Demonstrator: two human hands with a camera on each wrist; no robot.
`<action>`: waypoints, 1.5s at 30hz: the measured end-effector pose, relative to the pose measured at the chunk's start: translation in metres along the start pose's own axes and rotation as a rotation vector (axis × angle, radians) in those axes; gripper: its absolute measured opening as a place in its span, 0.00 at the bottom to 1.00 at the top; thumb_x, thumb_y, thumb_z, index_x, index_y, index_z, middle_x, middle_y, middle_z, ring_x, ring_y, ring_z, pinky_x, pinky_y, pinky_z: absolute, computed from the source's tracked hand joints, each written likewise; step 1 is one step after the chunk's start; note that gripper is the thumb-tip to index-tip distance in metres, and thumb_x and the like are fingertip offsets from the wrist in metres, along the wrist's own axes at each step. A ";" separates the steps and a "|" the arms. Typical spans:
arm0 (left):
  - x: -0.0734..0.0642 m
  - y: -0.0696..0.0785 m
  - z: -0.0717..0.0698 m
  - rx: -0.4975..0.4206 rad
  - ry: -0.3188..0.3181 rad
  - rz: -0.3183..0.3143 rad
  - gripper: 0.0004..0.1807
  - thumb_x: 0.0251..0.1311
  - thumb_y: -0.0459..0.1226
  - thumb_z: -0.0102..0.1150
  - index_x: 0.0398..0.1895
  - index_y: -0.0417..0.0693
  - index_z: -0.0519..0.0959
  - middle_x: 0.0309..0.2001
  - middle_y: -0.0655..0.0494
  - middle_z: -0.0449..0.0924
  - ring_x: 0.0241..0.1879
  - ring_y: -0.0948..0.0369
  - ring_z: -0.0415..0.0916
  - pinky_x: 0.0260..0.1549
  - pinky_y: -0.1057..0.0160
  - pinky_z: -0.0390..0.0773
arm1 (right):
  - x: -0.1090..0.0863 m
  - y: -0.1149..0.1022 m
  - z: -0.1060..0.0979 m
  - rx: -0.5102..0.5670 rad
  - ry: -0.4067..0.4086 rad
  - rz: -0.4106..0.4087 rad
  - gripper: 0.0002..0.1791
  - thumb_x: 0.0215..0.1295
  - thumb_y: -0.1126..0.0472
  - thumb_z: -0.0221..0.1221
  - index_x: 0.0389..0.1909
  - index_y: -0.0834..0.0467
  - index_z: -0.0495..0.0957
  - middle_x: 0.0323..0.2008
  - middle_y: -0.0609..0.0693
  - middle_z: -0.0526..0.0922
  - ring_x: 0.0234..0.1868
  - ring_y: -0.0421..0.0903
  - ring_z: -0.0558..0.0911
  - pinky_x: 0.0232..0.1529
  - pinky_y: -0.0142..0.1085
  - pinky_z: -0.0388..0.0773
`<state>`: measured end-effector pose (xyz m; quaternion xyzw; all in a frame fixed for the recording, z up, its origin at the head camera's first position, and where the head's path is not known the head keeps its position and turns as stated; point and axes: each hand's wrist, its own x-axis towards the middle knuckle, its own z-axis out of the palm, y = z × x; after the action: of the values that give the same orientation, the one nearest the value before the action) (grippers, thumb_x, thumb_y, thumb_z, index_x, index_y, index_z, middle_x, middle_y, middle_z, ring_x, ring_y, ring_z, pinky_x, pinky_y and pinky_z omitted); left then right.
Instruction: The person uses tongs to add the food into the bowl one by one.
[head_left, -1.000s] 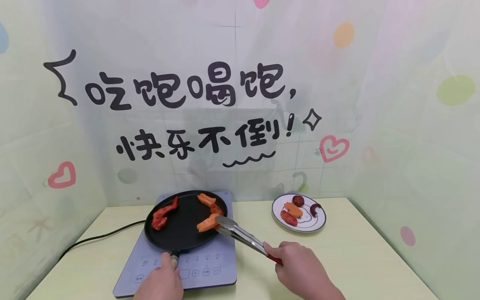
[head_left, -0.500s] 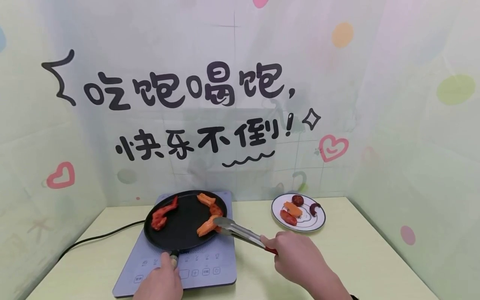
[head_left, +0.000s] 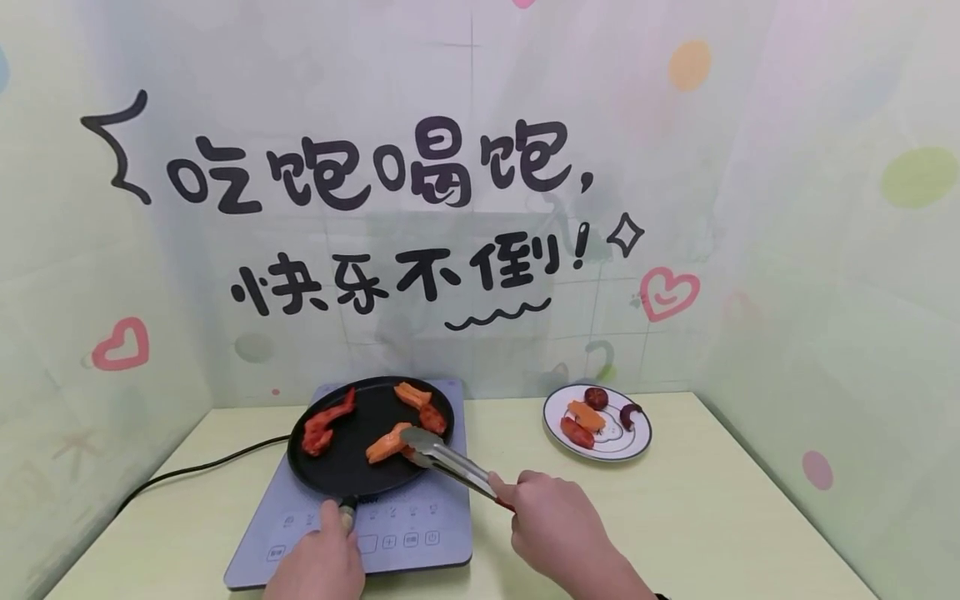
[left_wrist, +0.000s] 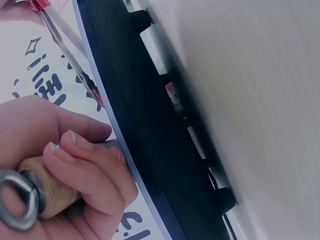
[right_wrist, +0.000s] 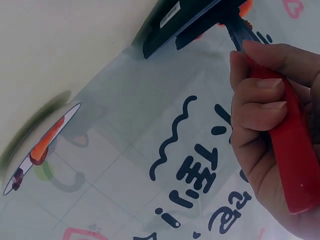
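A person's left hand (head_left: 321,554) wraps its fingers around the wooden handle (left_wrist: 57,187) of a pan at the near left, a metal ring (left_wrist: 31,210) at the handle's end. To the right, the right hand (head_left: 558,527) is clasped around the red grip (right_wrist: 295,160) of metal tongs (head_left: 457,465), which slant toward the far left. Beneath the pan, a flat cooktop (head_left: 442,521) with touch controls on its near edge sits on a pale table (head_left: 712,508). In the near-right part of the black pan (head_left: 341,467), the tongs' tips meet the right end of an orange piece (head_left: 386,443); whether they pinch it cannot be told. A red wing-shaped piece (head_left: 318,432) lies at the pan's left, a reddish piece (head_left: 432,419) and a second orange strip (head_left: 412,396) at its far right. Well apart at the far right, a white plate (head_left: 617,450) bears assorted food pieces (head_left: 587,417). Behind rises a wall covering (head_left: 495,358) with black Chinese lettering (head_left: 431,162).
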<state>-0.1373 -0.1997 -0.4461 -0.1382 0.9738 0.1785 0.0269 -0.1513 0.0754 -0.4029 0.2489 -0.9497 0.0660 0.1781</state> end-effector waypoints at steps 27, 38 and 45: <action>-0.002 0.002 -0.003 0.009 -0.016 -0.011 0.18 0.77 0.40 0.55 0.52 0.32 0.65 0.24 0.47 0.74 0.22 0.53 0.73 0.27 0.55 0.68 | -0.013 0.032 -0.060 0.192 -0.159 0.263 0.27 0.60 0.68 0.68 0.59 0.43 0.88 0.20 0.41 0.75 0.23 0.44 0.69 0.25 0.36 0.64; -0.001 0.003 -0.004 0.008 -0.021 -0.010 0.19 0.77 0.40 0.54 0.53 0.31 0.64 0.24 0.47 0.75 0.22 0.53 0.73 0.27 0.55 0.68 | -0.026 0.089 -0.097 0.224 -0.187 0.466 0.31 0.61 0.66 0.64 0.67 0.48 0.83 0.33 0.52 0.82 0.26 0.47 0.71 0.28 0.39 0.67; -0.001 0.003 -0.003 0.006 -0.024 -0.016 0.18 0.77 0.40 0.54 0.52 0.32 0.64 0.24 0.47 0.74 0.22 0.53 0.73 0.27 0.54 0.68 | -0.036 0.133 -0.100 0.196 -0.189 0.480 0.32 0.59 0.67 0.66 0.68 0.61 0.79 0.30 0.48 0.81 0.27 0.46 0.72 0.31 0.39 0.67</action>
<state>-0.1371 -0.1980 -0.4420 -0.1436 0.9728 0.1770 0.0405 -0.1573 0.2282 -0.3287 0.0378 -0.9830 0.1746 0.0432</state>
